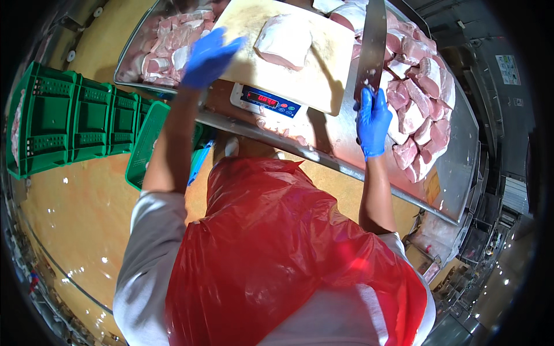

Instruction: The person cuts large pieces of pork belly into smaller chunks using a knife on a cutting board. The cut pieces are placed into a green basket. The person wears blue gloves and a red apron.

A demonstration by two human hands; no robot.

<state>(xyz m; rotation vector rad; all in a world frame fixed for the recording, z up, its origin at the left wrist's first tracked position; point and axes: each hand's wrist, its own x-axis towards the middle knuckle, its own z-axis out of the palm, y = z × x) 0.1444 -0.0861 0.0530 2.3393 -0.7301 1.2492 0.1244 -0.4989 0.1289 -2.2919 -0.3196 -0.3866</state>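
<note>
A pale block of meat with a white fat layer (pixel 284 41) lies on the white cutting board (pixel 329 75). Under the board's near edge a digital scale (pixel 267 101) shows its lit display. My left hand (pixel 209 60), in a blue glove, hovers by the board's left edge with fingers stretched out and nothing in it. Gripped in my blue-gloved right hand (pixel 373 122) is the handle of a large, broad knife (pixel 372 43). Its blade points away from me, upright in the view, just right of the board. Beside that hand, many cut meat pieces (pixel 424 109) are heaped.
A metal tray (pixel 128 64) of meat pieces stands at the far left of the steel table (pixel 346 164). Stacked green crates (pixel 75 118) are on the left, with a green basket (pixel 144 141) nearer me. Meat scraps (pixel 283 131) lie along the table's front.
</note>
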